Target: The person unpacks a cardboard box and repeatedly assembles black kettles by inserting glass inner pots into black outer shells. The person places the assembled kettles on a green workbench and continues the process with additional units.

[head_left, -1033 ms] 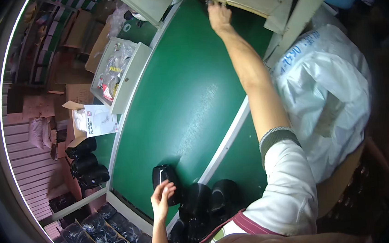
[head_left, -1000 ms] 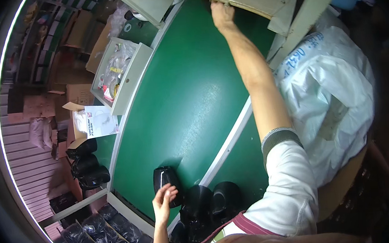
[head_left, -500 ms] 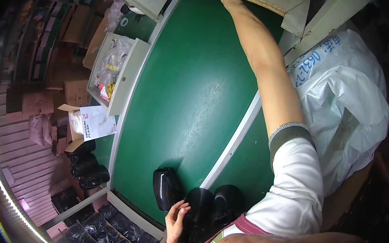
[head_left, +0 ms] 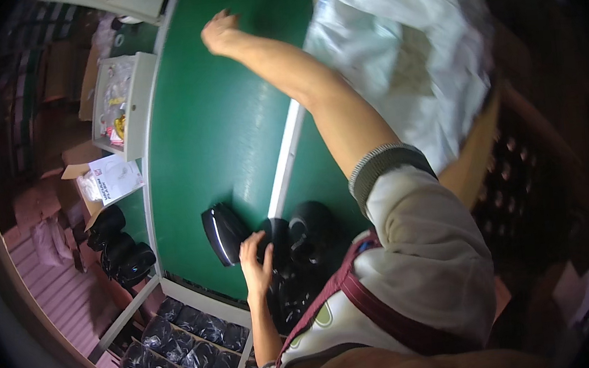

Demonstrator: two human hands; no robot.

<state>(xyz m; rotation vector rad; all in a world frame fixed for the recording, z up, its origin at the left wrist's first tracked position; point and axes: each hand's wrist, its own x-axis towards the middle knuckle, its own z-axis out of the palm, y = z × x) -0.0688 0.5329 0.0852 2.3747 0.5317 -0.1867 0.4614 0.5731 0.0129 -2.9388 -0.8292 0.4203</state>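
Observation:
My left hand (head_left: pixel 253 256) is open, with its fingers apart, at the right edge of a glossy black tapered vessel (head_left: pixel 224 233); whether it touches cannot be told. The vessel tilts slightly on the green belt (head_left: pixel 199 136). Beside that hand, close to my body, several more dark vessels (head_left: pixel 311 230) are grouped. My right arm stretches across the belt, and its hand (head_left: pixel 221 33) hovers over the far part of the surface. The right hand's fingers are blurred and partly turned away, so what they do is unclear.
A white woven sack (head_left: pixel 367 58) bulges at the right. Along the left stand a grey tray (head_left: pixel 135 103) of plastic packets, an open carton (head_left: pixel 88 191) with a white printed box (head_left: pixel 117 177), and black vessels (head_left: pixel 119 248). Bagged black items fill a crate (head_left: pixel 197 350) at lower left.
My right hand has come back from under the far panel's edge and swung left over the belt. My view has shifted right. The glossy vessel leans more, and my left hand stays beside it.

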